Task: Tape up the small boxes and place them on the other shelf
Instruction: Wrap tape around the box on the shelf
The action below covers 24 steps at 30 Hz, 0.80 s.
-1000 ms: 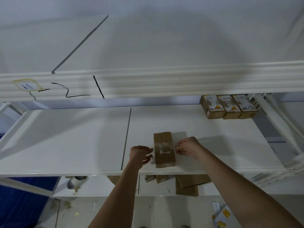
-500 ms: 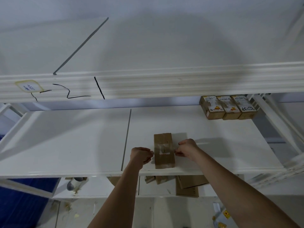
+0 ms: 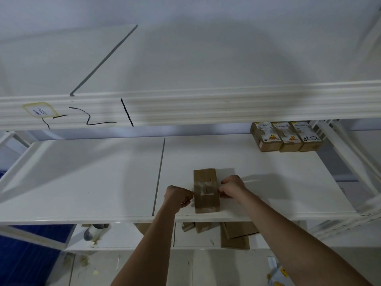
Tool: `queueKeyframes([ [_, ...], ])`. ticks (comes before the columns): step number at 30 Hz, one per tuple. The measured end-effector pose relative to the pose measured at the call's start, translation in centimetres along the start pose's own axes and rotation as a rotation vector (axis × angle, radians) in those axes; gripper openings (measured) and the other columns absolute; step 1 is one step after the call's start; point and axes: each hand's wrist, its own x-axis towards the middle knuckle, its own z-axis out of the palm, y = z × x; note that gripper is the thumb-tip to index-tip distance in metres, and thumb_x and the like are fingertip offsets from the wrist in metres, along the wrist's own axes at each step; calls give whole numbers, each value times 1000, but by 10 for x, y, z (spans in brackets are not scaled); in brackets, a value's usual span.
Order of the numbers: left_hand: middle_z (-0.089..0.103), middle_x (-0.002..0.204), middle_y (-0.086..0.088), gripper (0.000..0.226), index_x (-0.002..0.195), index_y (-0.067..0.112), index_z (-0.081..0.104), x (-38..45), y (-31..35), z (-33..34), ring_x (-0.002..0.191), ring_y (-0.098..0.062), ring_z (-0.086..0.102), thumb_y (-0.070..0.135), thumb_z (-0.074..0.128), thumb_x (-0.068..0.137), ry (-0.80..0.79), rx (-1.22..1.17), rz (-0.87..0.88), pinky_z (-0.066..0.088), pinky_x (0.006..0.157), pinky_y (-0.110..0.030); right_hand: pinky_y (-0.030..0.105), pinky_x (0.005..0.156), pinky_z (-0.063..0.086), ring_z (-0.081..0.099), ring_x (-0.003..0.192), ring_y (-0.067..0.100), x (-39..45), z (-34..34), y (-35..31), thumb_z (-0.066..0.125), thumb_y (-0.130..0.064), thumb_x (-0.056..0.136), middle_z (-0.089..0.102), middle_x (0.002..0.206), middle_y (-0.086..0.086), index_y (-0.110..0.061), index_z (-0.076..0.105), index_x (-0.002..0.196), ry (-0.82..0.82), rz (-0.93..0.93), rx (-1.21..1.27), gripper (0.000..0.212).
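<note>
Two bare forearms are seen reaching up from the bottom of the frame to a white middle shelf (image 3: 268, 182), where a small brown cardboard box (image 3: 205, 190) is laid flat near the front edge, just right of the seam between the two shelf boards. The left hand (image 3: 179, 196) is held against the box's left side with its fingers curled, its grip closed on one end of a strip of clear tape (image 3: 205, 188) that is stretched across the top of the box. The right hand (image 3: 232, 186) is set against the box's right side, its fingers likewise curled and pinched on the other end of the tape. Below the shelf's front lip, flattened cardboard pieces (image 3: 237, 234) and a roll-like object (image 3: 92, 232) are glimpsed on a lower shelf. At the far right rear corner of the middle shelf, three labelled small boxes (image 3: 286, 136) are lined up side by side, touching. Above them, the ribbed front beam of an upper shelf (image 3: 206, 108) is marked with black pen strokes and a yellow-edged sticker (image 3: 40, 110).
</note>
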Motion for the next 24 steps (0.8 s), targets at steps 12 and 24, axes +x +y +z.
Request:
queueKeyframes([
  [12, 72, 97, -19, 14, 95, -2, 73, -3, -4, -4, 80, -29, 72, 3, 78, 83, 33, 112, 76, 63, 70, -37, 32, 73, 57, 65, 85, 25, -3, -6, 2, 60, 2, 88, 67, 87, 10, -6, 71, 89, 155, -126, -224, 13],
  [24, 64, 112, -9, 18, 113, 9, 65, -26, 8, 27, 98, -23, 63, 13, 61, 96, 343, 603, 698, 52, 82, -28, 37, 101, 49, 53, 127, 27, -26, 20, -9, 57, -11, 98, 55, 137, 12, -8, 51, 136, 245, -562, -580, 39],
])
